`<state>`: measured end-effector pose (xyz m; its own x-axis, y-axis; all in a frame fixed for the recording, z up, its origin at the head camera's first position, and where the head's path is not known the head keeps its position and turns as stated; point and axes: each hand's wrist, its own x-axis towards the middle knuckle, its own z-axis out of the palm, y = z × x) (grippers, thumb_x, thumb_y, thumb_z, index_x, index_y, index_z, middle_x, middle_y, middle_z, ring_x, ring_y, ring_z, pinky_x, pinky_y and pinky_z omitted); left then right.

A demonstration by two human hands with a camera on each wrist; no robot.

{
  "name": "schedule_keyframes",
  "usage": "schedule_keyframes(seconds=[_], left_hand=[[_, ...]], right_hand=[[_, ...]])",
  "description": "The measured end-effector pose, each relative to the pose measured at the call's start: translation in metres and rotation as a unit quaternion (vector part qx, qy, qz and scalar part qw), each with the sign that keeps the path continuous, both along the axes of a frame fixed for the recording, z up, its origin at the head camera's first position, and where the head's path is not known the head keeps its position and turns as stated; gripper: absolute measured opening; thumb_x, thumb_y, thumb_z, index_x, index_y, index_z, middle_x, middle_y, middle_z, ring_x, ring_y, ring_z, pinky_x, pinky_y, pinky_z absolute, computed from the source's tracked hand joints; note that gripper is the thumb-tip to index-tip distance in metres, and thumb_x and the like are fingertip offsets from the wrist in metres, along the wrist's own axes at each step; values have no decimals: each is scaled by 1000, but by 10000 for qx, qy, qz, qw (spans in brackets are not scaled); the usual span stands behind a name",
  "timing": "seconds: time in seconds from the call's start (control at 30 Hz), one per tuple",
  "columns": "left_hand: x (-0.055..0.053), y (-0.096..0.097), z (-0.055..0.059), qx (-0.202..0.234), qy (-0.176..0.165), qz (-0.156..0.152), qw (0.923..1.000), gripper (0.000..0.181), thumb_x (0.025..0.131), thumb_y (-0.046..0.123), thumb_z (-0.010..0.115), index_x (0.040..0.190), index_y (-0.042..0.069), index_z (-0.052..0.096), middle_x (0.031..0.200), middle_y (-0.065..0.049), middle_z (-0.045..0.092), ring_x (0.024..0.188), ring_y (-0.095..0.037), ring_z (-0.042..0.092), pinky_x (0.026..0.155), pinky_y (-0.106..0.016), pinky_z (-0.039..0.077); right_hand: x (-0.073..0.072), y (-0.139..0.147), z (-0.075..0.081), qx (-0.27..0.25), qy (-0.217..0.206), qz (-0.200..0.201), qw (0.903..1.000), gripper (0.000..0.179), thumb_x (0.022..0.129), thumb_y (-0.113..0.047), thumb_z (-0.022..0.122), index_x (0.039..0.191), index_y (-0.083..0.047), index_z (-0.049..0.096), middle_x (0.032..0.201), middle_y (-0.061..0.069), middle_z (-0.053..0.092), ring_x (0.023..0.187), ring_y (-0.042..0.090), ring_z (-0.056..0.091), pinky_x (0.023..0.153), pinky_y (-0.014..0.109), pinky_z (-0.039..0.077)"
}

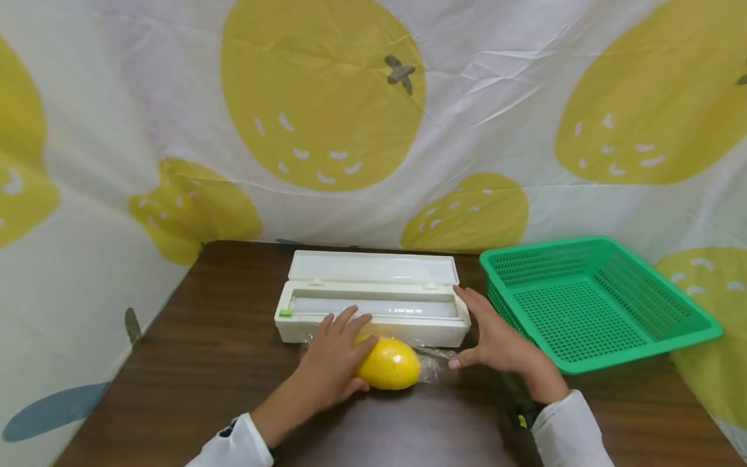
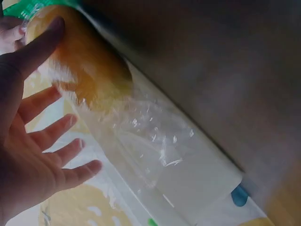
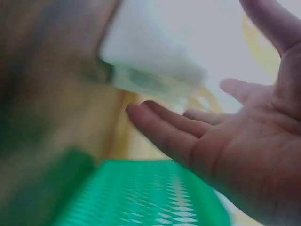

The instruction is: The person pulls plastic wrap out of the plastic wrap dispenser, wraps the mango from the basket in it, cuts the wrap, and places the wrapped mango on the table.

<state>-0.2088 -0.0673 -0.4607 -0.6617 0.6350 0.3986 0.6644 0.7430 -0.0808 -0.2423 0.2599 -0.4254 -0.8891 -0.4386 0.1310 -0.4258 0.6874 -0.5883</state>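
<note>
A smooth yellow oval fruit (image 1: 390, 364) lies on the table in crinkled cling film (image 2: 160, 141). My left hand (image 1: 332, 357) holds its left side between thumb and index finger, the other fingers spread. Right behind the fruit is a white cling film dispenser (image 1: 373, 332). Its lid (image 1: 373, 267) is raised, and a roll of film (image 1: 373, 307) lies inside. At the dispenser's right end my right hand (image 1: 496, 337) is spread with nothing in its grasp. Its fingertips are near the box's back corner, its thumb beside the film's right edge.
A green perforated basket (image 1: 583, 318) stands to the right, close to my right hand. A small green slider (image 1: 286, 312) is at the dispenser's left front. Behind the brown table (image 1: 192, 363) hangs a lemon-print cloth (image 1: 496, 65).
</note>
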Motion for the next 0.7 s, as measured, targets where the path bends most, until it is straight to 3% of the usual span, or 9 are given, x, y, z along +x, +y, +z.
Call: schedule_keyframes(seconds=[0.07, 0.13, 0.27, 0.33, 0.43, 0.5, 0.57, 0.63, 0.7], left_hand=[[5, 0, 2, 9, 251, -101, 9996, 74, 69, 49, 90, 130, 15, 65, 144, -14, 53, 141, -40, 41, 111, -61, 37], [11, 1, 6, 46, 631, -257, 9977, 75, 67, 44, 92, 130, 15, 64, 139, -13, 58, 140, -40, 44, 113, -60, 36], [20, 5, 17, 231, 1660, -738, 9831, 54, 79, 23, 84, 129, 14, 66, 133, -9, 65, 140, -38, 47, 115, -58, 35], [21, 8, 23, 391, 2311, -1081, 9661, 36, 91, 13, 70, 127, 15, 68, 132, -7, 67, 138, -36, 50, 114, -58, 38], [21, 15, 33, 708, 3287, -1556, 9288, 31, 102, 5, 50, 123, 14, 71, 128, -6, 69, 131, -34, 58, 107, -56, 45], [21, 20, 40, 938, 3804, -1731, 9036, 32, 104, 4, 46, 118, 14, 73, 124, -5, 71, 124, -33, 63, 102, -54, 49], [22, 24, 46, 1094, 4144, -1761, 8862, 32, 104, 2, 46, 114, 15, 74, 121, -5, 73, 118, -32, 67, 98, -53, 51], [25, 27, 51, 1154, 4293, -1728, 8789, 32, 103, 0, 48, 108, 15, 75, 116, -4, 74, 115, -32, 68, 96, -52, 52], [27, 28, 54, 1181, 4218, -1739, 8820, 29, 103, 3, 49, 95, 15, 75, 109, -2, 74, 115, -31, 68, 98, -52, 51]], right_hand=[[8, 1, 12, 123, 31, 97, 9999, 131, 63, -37, 95, 162, -11, 14, 165, 28, 7, 149, 52, 15, 109, 69, 33], [16, 2, 24, -75, 176, 216, 9996, 122, 70, -33, 92, 162, -14, 15, 166, 25, 7, 148, 51, 18, 107, 68, 36], [26, -3, 41, -1033, 339, 521, 9927, 71, 98, -18, 66, 158, -10, 29, 161, 19, 29, 140, 47, 41, 105, 54, 46], [27, -11, 41, -1531, 60, 868, 9844, 52, 105, -11, 51, 154, -5, 34, 154, 21, 41, 130, 47, 52, 102, 45, 51], [26, -28, 31, -1718, -704, 1617, 9692, 45, 109, -16, 41, 152, -5, 36, 144, 25, 52, 119, 35, 64, 96, 32, 54], [27, -40, 24, -1742, -1198, 2095, 9547, 42, 109, -17, 40, 149, -6, 40, 132, 25, 59, 108, 26, 67, 90, 32, 56], [27, -50, 19, -1656, -1404, 2277, 9492, 36, 109, -19, 43, 144, -11, 46, 119, 19, 64, 97, 17, 67, 84, 31, 56], [29, -56, 17, -1565, -1275, 2166, 9552, 31, 106, -21, 49, 137, -15, 53, 106, 13, 65, 86, 17, 65, 77, 33, 57], [31, -58, 17, -1241, -819, 1693, 9743, 36, 100, -28, 62, 134, -21, 56, 103, 4, 67, 83, 14, 64, 73, 30, 56]])
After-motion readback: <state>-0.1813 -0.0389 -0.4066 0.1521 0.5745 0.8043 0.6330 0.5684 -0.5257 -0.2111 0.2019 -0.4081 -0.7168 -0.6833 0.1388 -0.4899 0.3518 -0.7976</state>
